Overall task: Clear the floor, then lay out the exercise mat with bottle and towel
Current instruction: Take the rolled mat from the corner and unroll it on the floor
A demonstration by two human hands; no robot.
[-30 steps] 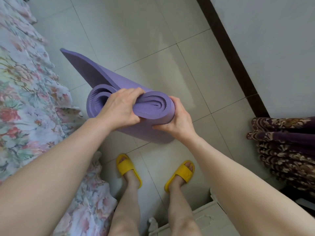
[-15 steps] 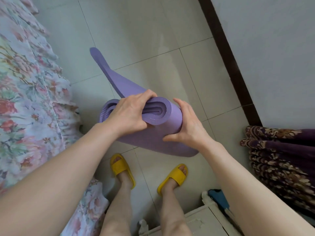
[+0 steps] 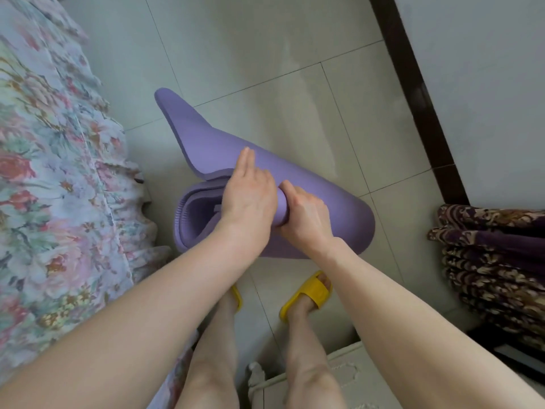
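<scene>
Purple foam fills the middle of the frame, a partly rolled mat (image 3: 324, 214) held up in front of the person, above the floor; the left hand (image 3: 247, 193) lies over the near end of the roll with its fingers stretched flat along the loose flap, pressing on the foam rather than closing round it; the right hand (image 3: 306, 214) sits just beside it, touching it, fingers curled and gripping the rolled edge; the open spiral of the roll shows left of the left wrist, and the free flap rises toward the upper left; below the hands stand two feet in yellow slippers (image 3: 309, 293) on pale floor tiles (image 3: 265, 48); a flowered bedspread (image 3: 50, 187) fills the left edge; folded dark patterned cloth (image 3: 495, 261) sits at the right edge.
</scene>
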